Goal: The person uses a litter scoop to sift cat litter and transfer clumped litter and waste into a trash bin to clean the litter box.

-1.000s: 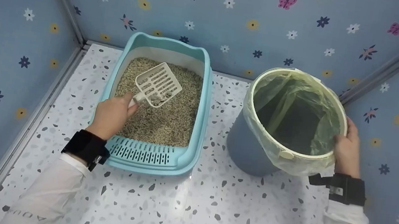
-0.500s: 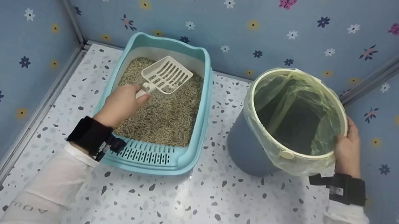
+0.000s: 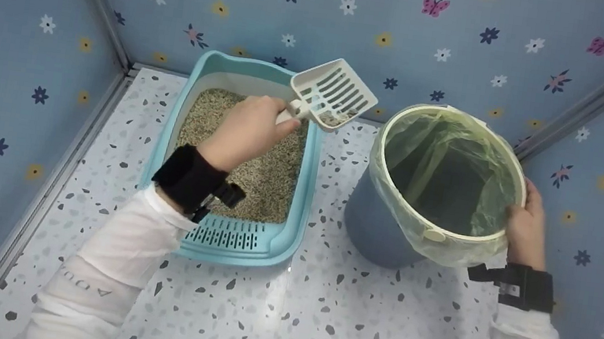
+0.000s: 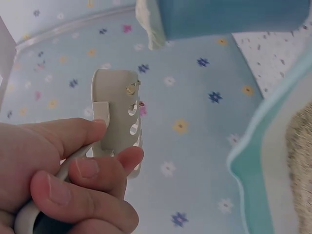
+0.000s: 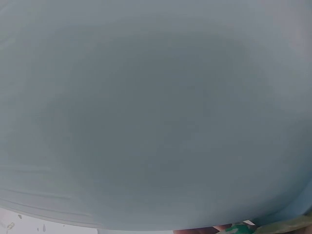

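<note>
My left hand (image 3: 251,131) grips the handle of a pale slotted litter scoop (image 3: 335,93), fingers curled round it in the left wrist view. The scoop hangs over the right back edge of a turquoise litter box (image 3: 307,193). A small clump of litter (image 3: 337,118) lies in its lower corner. Granular litter (image 3: 261,187) covers the box's floor. To the right stands a blue trash bin (image 3: 383,221), tilted, with a yellow-green bag (image 3: 432,152) lining it. My right hand (image 3: 527,228) holds the bin's rim at the right, thumb inside and fingers outside. The bin's side fills most of the right wrist view.
Blue flowered panels (image 3: 387,6) enclose the back and both sides, joined by grey metal rails (image 3: 99,3). A white speckled surface (image 3: 318,312) lies under the box and bin, with a strip of it between them.
My left hand has raised the scoop from the litter and carried it right and back, past the box's edge towards the bin. The right hand and the bin have stayed in place.
</note>
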The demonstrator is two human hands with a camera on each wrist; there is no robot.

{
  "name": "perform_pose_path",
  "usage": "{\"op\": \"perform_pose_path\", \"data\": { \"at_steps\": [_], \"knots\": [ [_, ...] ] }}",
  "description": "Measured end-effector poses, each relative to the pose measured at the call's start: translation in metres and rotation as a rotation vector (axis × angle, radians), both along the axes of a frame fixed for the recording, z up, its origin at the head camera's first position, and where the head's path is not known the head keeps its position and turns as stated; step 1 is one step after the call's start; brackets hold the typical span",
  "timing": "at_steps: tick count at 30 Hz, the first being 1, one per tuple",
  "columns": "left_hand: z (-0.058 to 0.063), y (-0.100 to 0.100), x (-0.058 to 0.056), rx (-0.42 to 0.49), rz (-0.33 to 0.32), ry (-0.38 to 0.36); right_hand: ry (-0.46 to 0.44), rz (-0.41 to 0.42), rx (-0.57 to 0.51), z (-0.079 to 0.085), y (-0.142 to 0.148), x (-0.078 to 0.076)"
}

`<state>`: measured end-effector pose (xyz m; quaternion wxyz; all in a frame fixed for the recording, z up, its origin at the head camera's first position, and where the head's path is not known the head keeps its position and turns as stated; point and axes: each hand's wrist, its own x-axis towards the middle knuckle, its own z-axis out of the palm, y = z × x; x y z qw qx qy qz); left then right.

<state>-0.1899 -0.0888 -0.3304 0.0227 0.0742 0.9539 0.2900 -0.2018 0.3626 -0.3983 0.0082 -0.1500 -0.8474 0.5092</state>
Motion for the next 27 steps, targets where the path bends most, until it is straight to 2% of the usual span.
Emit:
{"op": "perform_pose_path", "data": {
  "at_steps": [5, 8, 11, 13, 19, 23, 27],
  "knots": [
    [0.013, 0.037, -0.003, -0.079, -0.037, 0.049, 0.009, 0.005, -0.006, 0.0, -0.001, 0.0],
    [0.014, 0.057, -0.002, -0.144, -0.055, 0.08, 0.021, 0.011, -0.029, -0.001, -0.001, 0.0],
    [0.012, 0.075, 0.0, -0.227, -0.074, 0.147, 0.031, 0.017, -0.045, -0.001, 0.0, -0.001],
    [0.007, 0.085, 0.001, -0.29, -0.086, 0.233, 0.032, 0.014, -0.044, -0.001, 0.0, 0.0],
    [-0.01, 0.113, 0.008, -0.465, -0.127, 0.552, 0.017, 0.011, -0.025, 0.0, 0.001, 0.0],
    [-0.017, 0.119, 0.01, -0.568, -0.225, 0.739, 0.01, 0.012, -0.02, 0.0, 0.002, 0.0],
    [-0.026, 0.118, 0.01, -0.708, -0.311, 0.956, 0.012, 0.011, -0.02, 0.0, 0.001, 0.0]
  ]
}}
